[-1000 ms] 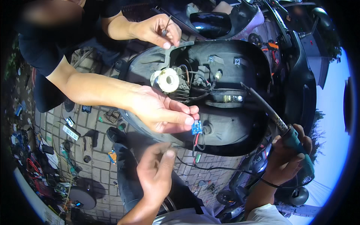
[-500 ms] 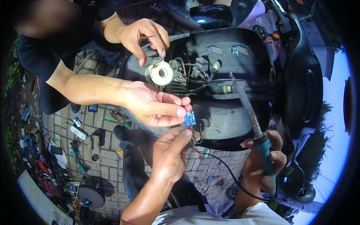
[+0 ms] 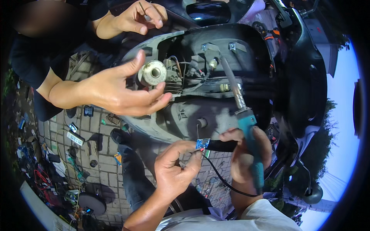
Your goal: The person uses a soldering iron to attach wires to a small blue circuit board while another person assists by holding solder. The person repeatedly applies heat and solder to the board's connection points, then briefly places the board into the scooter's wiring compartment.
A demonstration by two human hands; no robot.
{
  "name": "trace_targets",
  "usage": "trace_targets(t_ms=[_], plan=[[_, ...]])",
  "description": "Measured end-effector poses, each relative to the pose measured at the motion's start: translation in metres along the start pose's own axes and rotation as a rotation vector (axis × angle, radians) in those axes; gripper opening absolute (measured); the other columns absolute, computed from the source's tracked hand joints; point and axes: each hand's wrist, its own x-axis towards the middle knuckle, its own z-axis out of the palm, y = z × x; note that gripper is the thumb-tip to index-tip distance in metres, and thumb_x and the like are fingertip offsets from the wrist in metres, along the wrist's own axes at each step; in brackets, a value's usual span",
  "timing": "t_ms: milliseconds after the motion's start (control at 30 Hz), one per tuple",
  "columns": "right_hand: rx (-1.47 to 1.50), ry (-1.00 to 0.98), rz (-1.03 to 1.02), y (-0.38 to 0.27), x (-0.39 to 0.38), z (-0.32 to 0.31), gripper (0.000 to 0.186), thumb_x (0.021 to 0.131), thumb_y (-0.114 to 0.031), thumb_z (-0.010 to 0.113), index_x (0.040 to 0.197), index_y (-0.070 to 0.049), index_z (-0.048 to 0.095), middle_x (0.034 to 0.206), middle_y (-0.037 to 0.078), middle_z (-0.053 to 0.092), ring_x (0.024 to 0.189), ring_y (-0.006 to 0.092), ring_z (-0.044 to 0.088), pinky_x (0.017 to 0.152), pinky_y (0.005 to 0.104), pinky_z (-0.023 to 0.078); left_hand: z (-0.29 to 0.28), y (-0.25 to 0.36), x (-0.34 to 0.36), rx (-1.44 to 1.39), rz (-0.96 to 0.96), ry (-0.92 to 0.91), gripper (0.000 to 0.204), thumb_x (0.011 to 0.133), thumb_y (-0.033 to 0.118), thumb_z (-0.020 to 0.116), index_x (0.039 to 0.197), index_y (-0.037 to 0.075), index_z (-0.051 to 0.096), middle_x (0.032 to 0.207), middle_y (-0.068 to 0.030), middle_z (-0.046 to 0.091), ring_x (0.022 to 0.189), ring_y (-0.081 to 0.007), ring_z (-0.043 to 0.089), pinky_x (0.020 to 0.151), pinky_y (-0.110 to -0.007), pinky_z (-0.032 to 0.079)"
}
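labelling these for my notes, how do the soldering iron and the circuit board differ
Size: the soldering iron is far longer than the small circuit board.
Colour: the soldering iron has a teal handle and metal shaft; the circuit board is blue.
Hold: the right hand grips the soldering iron, the left hand the circuit board.
Both are held.

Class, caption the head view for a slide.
Left hand holding a blue circuit board, right hand gripping a soldering iron.
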Motion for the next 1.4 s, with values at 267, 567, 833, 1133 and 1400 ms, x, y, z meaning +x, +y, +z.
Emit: trace_targets(t_ms=[267,567,833,1133,1400], plan=[[-0.121,-0.089,0.088,-0.002,0.018,0.016,0.039,0.073,0.014,0.063,0.107,-0.002,0.053,0.091,0.019,0.063,0.082,0.0256,0.064,0.071,0.0337,0.052,-0.003,0.008,0.014,0.227,0.132,0.010,0.021,0.067,-0.006,0.066,0.087,-0.002,0.062,0.079,-0.0101,0.064,0.072,-0.0168,0.063,0.066,-0.027,0.049],[-0.182,-0.109,-0.041,0.001,0.015,0.016,0.043,0.072,0.015,0.064,0.108,-0.005,0.053,0.086,0.017,0.061,0.076,0.0214,0.062,0.065,0.0300,0.051,0.001,0.010,0.015,0.535,0.415,0.082,0.030,0.064,-0.004,0.071,0.093,-0.002,0.065,0.082,-0.0138,0.066,0.076,-0.0267,0.066,0.069,-0.033,0.053],[-0.281,-0.180,-0.051,-0.007,0.017,0.016,0.043,0.074,0.013,0.064,0.109,-0.008,0.050,0.081,0.016,0.060,0.072,0.0204,0.061,0.062,0.0311,0.052,0.001,0.017,0.019,0.709,0.539,0.060,0.025,0.066,-0.002,0.071,0.090,-0.003,0.065,0.080,-0.0128,0.066,0.074,-0.0272,0.066,0.067,-0.033,0.053],[-0.201,-0.105,-0.072,-0.002,0.013,0.015,0.042,0.069,0.013,0.068,0.107,-0.003,0.058,0.087,0.017,0.062,0.070,0.0212,0.061,0.059,0.0286,0.050,0.002,0.015,0.022,0.732,0.609,0.028,0.023,0.065,-0.002,0.070,0.087,-0.004,0.064,0.076,-0.0129,0.065,0.071,-0.0267,0.066,0.066,-0.034,0.053],[-0.172,-0.026,0.057,-0.004,0.014,0.014,0.037,0.072,0.013,0.064,0.105,0.000,0.056,0.088,0.018,0.062,0.076,0.0251,0.063,0.066,0.0306,0.051,0.001,0.017,0.017,0.506,0.250,-0.016,0.025,0.078,0.005,0.070,0.101,-0.002,0.066,0.085,-0.0169,0.067,0.080,-0.0254,0.067,0.073,-0.032,0.053]])
